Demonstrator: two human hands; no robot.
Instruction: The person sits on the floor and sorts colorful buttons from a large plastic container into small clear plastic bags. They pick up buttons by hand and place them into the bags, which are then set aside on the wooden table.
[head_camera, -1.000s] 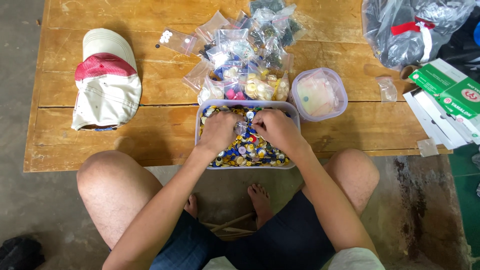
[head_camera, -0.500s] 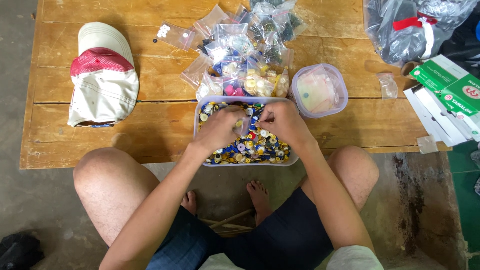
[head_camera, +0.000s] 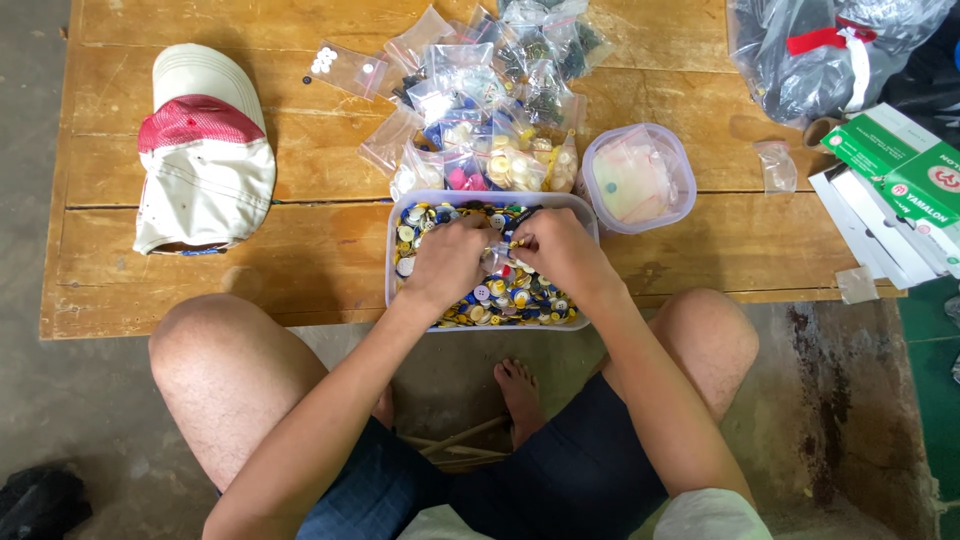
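- The left hand (head_camera: 447, 262) and right hand (head_camera: 560, 252) met over the tub (head_camera: 392, 262) of mixed buttons (head_camera: 505, 300), fingertips almost touching near its middle.
- Both hands were curled with fingers pinched toward each other; something small and pale showed between them, perhaps a little bag or a button, but I could not tell which, nor which hand truly gripped it.
- That small thing lay right between the two grips, just above the button heap, no nearer one hand than the other; its long axis could not be made out.
- The tub sat at the near edge of the table (head_camera: 250, 270), its long side running left to right, straight ahead of the person and between the two bare knees.
- Just beyond the tub, touching its far wall, lay a pile of clear bags (head_camera: 480, 110) holding sorted buttons; there were too many overlapping to count.
- One round tub (head_camera: 640, 178) with empty bags stood just right of that pile, near the right hand.
- One cap (head_camera: 205, 150), white and red, lay well to the left.
- One loose bag (head_camera: 776, 165) lay further right, and one large dark plastic sack (head_camera: 820, 50) sat at the far right corner.
- Green and white boxes (head_camera: 900, 180) were stacked at the right edge; at least two green ones showed.
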